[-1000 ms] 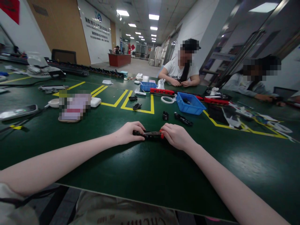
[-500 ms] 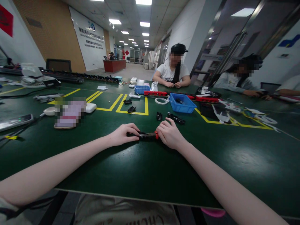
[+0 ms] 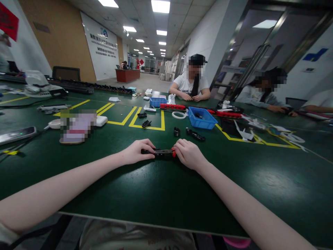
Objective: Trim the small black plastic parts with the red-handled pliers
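Observation:
Both my hands rest on the green table near its middle. My left hand is closed over the left end of a long black part lying on the table. My right hand is closed round the red handle of a small tool with a metal tip, which lies along the top of the black part. Most of the handle is hidden in my fingers.
Loose black parts lie beyond my hands, with a blue bin, a white ring and a red strip. A phone and a white box lie left. Two people sit across the table.
The view has shifted a little. My right hand's fingers have curled down more closely over the tool handle. The black part stays where it was.

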The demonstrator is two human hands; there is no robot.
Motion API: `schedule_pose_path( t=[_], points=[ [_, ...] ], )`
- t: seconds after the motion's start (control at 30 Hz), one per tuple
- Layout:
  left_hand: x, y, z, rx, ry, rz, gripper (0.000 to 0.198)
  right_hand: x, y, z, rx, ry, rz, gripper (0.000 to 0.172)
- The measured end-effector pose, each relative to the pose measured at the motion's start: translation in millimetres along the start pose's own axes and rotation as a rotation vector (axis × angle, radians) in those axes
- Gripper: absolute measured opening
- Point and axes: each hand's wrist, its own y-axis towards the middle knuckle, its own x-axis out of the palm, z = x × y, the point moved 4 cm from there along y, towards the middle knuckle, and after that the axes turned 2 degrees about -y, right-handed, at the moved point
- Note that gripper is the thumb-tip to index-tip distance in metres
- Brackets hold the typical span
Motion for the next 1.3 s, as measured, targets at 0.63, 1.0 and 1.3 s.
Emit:
schedule_pose_path(
  t=[0.63, 1.0, 1.3],
  points=[
    [0.3, -0.7, 1.9, 0.022, 0.004, -0.066, 0.019, -1.8, -0.1, 3.6, -0.018, 0.027, -0.012, 0.036],
    [0.3, 0.1, -0.7, 0.021, -0.037, -0.075, 0.018, -3.7, -1.0, -2.1, 0.002, 0.030, -0.020, 0.036],
    [0.7, 0.4, 1.8, 0.041, -0.030, -0.082, 0.019, -5.0, -0.6, 4.0, -0.023, 0.034, -0.029, 0.035]
  ],
)
